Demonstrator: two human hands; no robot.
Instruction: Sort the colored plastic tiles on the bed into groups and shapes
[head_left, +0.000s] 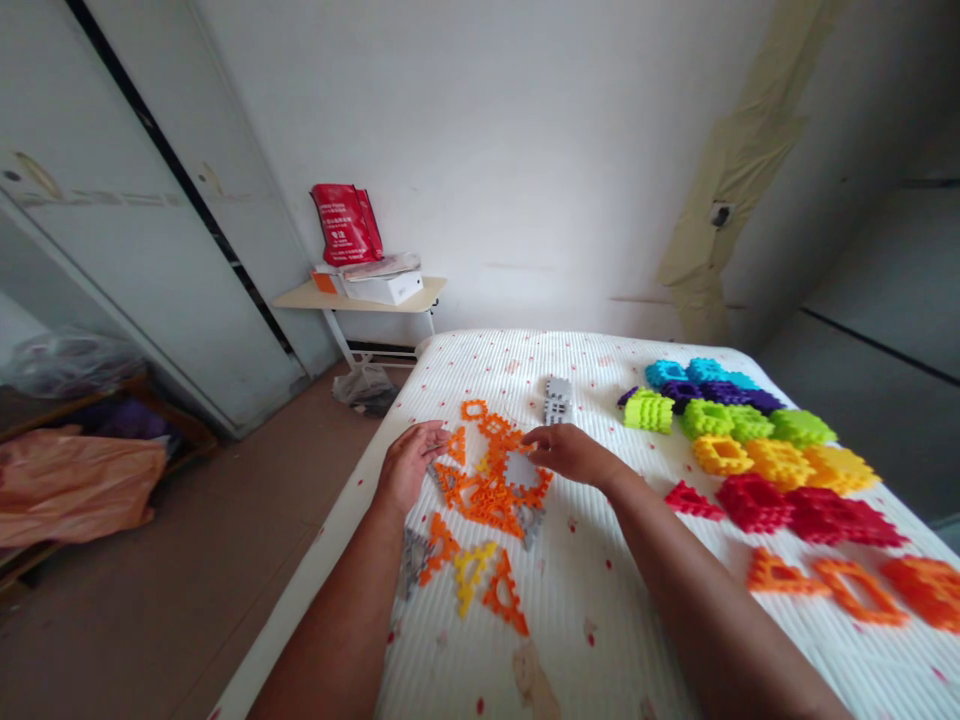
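A loose heap of orange interlocking toy pieces point(487, 500) with notched edges lies on the bed, mixed with a few yellow and grey ones. My left hand point(409, 465) is at the heap's left side, fingers stretched out, tips beside an orange triangular piece point(457, 447). Across the heap, my right hand point(570, 452) reaches in from the right, its fingers bent but apart. Its tips are close to a grey square piece point(520, 470) on top; contact is unclear. Nearer me lie a yellow triangle point(472, 572) and an orange triangle point(507, 594).
Grey pieces point(557, 400) are stacked beyond my right hand. Rows sorted by colour stand at right: blue point(666, 374), green point(706, 420), yellow point(780, 462), red point(754, 502) and orange point(859, 590). A small table point(300, 296) bearing a red bag point(346, 225) stands past the bed point(600, 640).
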